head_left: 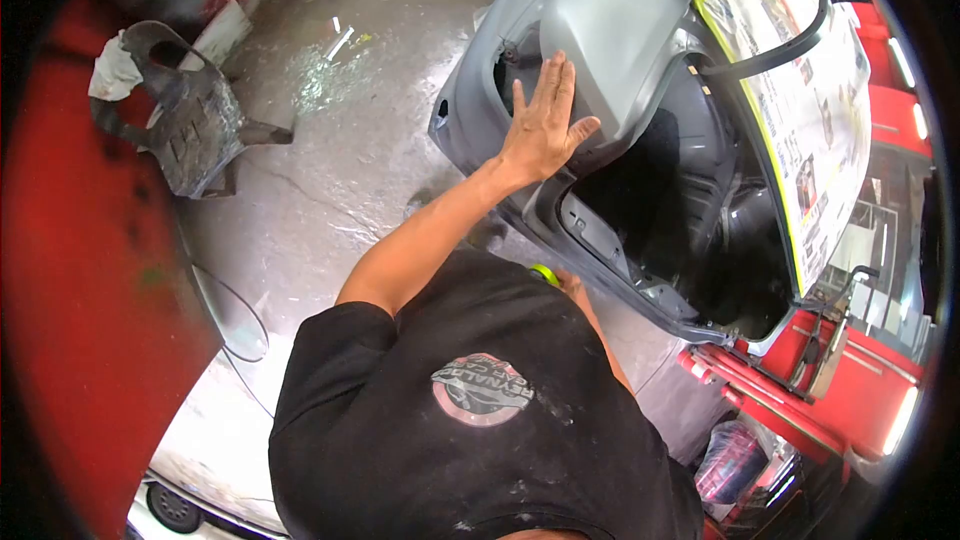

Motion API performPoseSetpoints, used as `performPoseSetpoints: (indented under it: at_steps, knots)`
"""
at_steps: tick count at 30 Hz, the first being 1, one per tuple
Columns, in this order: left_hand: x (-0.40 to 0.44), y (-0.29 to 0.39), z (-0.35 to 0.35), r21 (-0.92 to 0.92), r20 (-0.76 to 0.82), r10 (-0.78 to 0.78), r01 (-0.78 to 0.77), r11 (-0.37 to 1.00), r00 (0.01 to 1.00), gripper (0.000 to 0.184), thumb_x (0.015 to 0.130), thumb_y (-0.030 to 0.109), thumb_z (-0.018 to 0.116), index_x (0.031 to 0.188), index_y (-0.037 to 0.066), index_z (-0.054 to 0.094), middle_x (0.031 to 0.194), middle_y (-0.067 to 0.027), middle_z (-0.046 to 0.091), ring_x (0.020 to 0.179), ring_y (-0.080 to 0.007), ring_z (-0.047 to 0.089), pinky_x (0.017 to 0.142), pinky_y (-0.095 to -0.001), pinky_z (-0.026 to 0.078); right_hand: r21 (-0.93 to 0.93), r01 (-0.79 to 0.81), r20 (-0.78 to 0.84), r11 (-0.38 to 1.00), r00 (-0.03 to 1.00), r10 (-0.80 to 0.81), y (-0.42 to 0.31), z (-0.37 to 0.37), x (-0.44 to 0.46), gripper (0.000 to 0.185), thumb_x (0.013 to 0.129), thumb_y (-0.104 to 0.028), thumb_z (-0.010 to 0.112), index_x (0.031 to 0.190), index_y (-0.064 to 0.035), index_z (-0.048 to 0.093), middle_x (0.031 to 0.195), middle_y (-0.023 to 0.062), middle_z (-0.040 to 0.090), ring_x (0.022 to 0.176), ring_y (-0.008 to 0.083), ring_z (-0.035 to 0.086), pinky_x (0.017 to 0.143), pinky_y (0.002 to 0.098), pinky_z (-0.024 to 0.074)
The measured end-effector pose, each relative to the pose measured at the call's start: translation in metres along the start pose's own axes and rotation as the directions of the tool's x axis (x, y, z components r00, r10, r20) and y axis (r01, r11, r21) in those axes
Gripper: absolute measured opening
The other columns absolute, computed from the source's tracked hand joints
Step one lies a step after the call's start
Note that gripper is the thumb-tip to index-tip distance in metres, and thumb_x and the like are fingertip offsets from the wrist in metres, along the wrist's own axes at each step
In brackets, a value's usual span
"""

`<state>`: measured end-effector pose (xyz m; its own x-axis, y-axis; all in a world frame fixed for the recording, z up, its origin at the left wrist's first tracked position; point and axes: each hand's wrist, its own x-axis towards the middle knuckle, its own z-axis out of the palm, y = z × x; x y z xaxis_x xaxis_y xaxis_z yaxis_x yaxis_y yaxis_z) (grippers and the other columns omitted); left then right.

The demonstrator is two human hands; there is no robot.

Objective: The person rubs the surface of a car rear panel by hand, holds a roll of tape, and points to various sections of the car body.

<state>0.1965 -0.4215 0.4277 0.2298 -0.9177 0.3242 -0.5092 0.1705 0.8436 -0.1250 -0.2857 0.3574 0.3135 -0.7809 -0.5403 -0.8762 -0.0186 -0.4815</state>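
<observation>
My left hand (pixel 545 125) rests flat, fingers spread and thumb out, on the grey primed car body panel (pixel 610 25), beside the opening for a lamp. Lower down, close to my black shirt, my right hand (pixel 573 287) is partly hidden by my body. Its fingers are closed around what looks like a roll of yellow-green tape (pixel 545 274), of which only an edge shows. Right of my hands the car's trunk opening (pixel 670 190) gapes, dark inside. Yellow-green tape holds printed paper sheets (pixel 815 110) over the rear window area.
A curved black hinge arm (pixel 780 55) crosses above the opening. On the left lie a worn dark bracket-like part (pixel 195 130) and a red panel (pixel 90 260). A thin cable (pixel 235 290) runs over the concrete floor (pixel 330 160). Red cabinets (pixel 860 360) stand at right.
</observation>
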Motion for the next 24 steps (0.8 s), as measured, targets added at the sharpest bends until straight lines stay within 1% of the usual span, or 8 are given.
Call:
performPoseSetpoints:
  at_steps: [2,7,8,11,14,18,21,24]
  knots:
    - [-0.001,-0.001,-0.001,-0.009,0.0,-0.002,0.002,1.0,1.0,0.092,0.101,0.065,0.034,0.158,-0.005,0.015,0.166,-0.0252,0.014,0.154,-0.0424,0.014,0.116,-0.0697,0.012,-0.063,0.023,0.012,0.998,1.0,-0.022,0.004,0.0,0.001,0.027,0.091,-0.026,0.073,0.101,-0.0004,0.071,0.088,0.0216,0.072,0.074,0.0264,0.066,0.07,0.0404,0.0512]
    - [0.025,-0.012,-0.004,-0.056,-0.038,-0.048,0.046,0.997,0.998,0.087,0.102,0.062,0.036,0.158,-0.003,0.02,0.165,-0.024,0.018,0.154,-0.0415,0.014,0.118,-0.0681,0.009,0.065,0.001,-0.027,0.998,1.0,0.001,0.021,0.003,-0.01,0.026,0.09,-0.023,0.074,0.102,-0.0004,0.072,0.091,0.0196,0.073,0.08,0.0277,0.067,0.074,0.0397,0.0515]
    - [0.035,-0.019,-0.003,-0.05,-0.064,-0.051,0.048,0.998,0.997,0.086,0.102,0.063,0.037,0.157,-0.001,0.023,0.165,-0.0222,0.022,0.154,-0.0409,0.017,0.116,-0.0713,0.012,0.095,0.011,-0.03,0.995,1.0,-0.008,0.035,0.008,-0.011,0.025,0.09,-0.023,0.074,0.102,-0.0005,0.072,0.092,0.0191,0.073,0.081,0.0283,0.067,0.075,0.0395,0.0517]
    - [0.062,-0.03,-0.008,-0.087,-0.028,-0.092,0.089,0.992,0.995,0.085,0.102,0.063,0.037,0.158,0.0,0.023,0.165,-0.0207,0.021,0.154,-0.0401,0.017,0.117,-0.0708,0.012,0.159,-0.021,0.023,0.987,1.0,0.018,0.164,0.051,0.006,0.027,0.089,-0.022,0.074,0.106,-0.001,0.073,0.098,0.019,0.074,0.085,0.0295,0.069,0.078,0.0389,0.0522]
    - [0.082,-0.045,-0.01,-0.146,0.005,-0.13,0.129,0.981,0.992,0.084,0.102,0.064,0.035,0.158,0.003,0.023,0.166,-0.0192,0.022,0.154,-0.0402,0.017,0.117,-0.0709,0.012,0.228,-0.106,0.032,0.968,0.994,0.101,0.137,0.045,0.0,0.03,0.089,-0.022,0.073,0.112,-0.0023,0.073,0.104,0.0192,0.075,0.089,0.029,0.07,0.081,0.038,0.0525]
    - [0.09,-0.051,-0.02,-0.174,0.062,-0.217,0.225,0.959,0.974,0.083,0.102,0.063,0.036,0.159,0.004,0.023,0.166,-0.0192,0.022,0.153,-0.0419,0.017,0.117,-0.0707,0.011,0.083,-0.133,0.06,0.988,0.99,0.129,0.071,0.017,-0.011,0.033,0.09,-0.022,0.072,0.116,-0.0029,0.072,0.108,0.0204,0.074,0.095,0.0288,0.071,0.083,0.0389,0.0525]
    - [0.084,-0.049,-0.019,-0.093,0.038,-0.215,0.218,0.972,0.976,0.081,0.103,0.061,0.035,0.159,0.004,0.022,0.166,-0.0195,0.022,0.152,-0.0433,0.018,0.117,-0.0703,0.012,0.05,-0.102,0.07,0.993,0.993,0.098,0.058,0.013,-0.01,0.033,0.09,-0.021,0.072,0.117,-0.0025,0.071,0.108,0.0205,0.074,0.096,0.0289,0.071,0.084,0.0393,0.0523]
    - [0.058,-0.041,-0.011,-0.054,-0.029,-0.119,0.117,0.992,0.993,0.081,0.103,0.059,0.037,0.159,0.002,0.021,0.165,-0.0204,0.023,0.152,-0.0433,0.019,0.117,-0.0698,0.015,0.062,-0.045,0.078,0.997,0.996,0.04,0.079,0.023,-0.008,0.034,0.089,-0.02,0.071,0.118,-0.0025,0.07,0.109,0.0206,0.073,0.096,0.0282,0.071,0.085,0.0388,0.052]
